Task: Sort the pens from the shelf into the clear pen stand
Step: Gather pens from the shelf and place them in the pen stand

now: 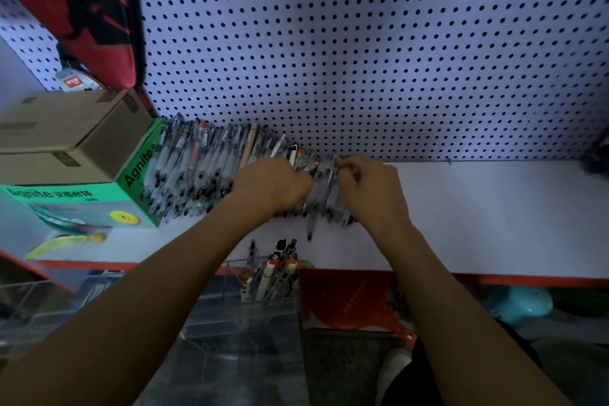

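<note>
Reaching into the long row of thin clear plastic pens (197,171) on the white shelf (478,217), the left hand (273,188) curls around a bunch, and the right hand (369,184) pinches more. Pens are light, stiff and slippery, so grabbing their middles seems best. The clear plastic pen stand (263,303) waits just below, a few pens already inside.

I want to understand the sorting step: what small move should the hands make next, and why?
Probably lift a few pens out of the row of pens and bring them down to the clear pen stand. Both the left hand and the right hand already curl into the row, and the stand below holds only some.
</note>
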Motion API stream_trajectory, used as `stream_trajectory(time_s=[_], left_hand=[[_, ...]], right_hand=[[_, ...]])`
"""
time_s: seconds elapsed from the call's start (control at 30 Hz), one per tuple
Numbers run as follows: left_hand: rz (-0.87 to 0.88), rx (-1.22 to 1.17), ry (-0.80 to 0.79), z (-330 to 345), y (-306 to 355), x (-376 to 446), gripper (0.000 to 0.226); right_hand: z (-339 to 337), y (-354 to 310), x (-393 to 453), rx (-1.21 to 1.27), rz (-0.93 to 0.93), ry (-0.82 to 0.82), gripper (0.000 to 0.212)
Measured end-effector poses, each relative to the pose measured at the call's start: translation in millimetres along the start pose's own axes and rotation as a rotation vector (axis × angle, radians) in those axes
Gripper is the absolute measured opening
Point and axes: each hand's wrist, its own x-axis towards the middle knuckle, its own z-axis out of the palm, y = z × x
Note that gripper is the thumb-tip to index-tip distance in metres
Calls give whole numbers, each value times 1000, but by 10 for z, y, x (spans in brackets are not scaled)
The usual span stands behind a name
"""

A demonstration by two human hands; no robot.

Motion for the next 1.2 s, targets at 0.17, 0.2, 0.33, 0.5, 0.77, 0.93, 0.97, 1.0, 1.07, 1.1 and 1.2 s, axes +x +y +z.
stream_trajectory(time_s=[0.17, 0.2, 0.33, 0.5, 0.77, 0.93, 0.97, 1.0, 1.07, 1.1, 1.2], left_hand=[[-188, -635, -45, -140, -16, 53, 35], [-209, -792, -71, -160, -27, 0, 32], [-229, -1206, -160, -222, -133, -261, 24], [-209, -1486, -193, -243, -342, -701, 24], [-204, -1532, -101, -132, -663, -1456, 19], [-148, -1301, -34, -140, -696, -1636, 24], [-138, -1274, -37, -149, -715, -1652, 25], [-125, -1241, -44, -158, -735, -1671, 26], [-98, -1146, -62, -170, -775, -1704, 27], [-86, -1087, -68, -173, -790, -1717, 26], [-75, -922, -72, -178, -822, -1737, 21]], right_hand=[[-251, -85, 31, 604, 438, -23, 21], [-298, -94, 22, 688, 486, -31, 18], [-440, -115, -45, 879, 550, -84, 11], [-495, -263, -217, 973, 535, -221, 13], [-370, -687, -482, 977, 437, -488, 32], [-286, -891, -533, 984, 390, -544, 9], [-267, -924, -541, 997, 397, -532, 8], [-246, -945, -553, 1014, 404, -520, 7], [-203, -968, -574, 1057, 417, -495, 5], [-184, -975, -582, 1076, 424, -481, 7], [-128, -1000, -595, 1088, 434, -438, 7]])
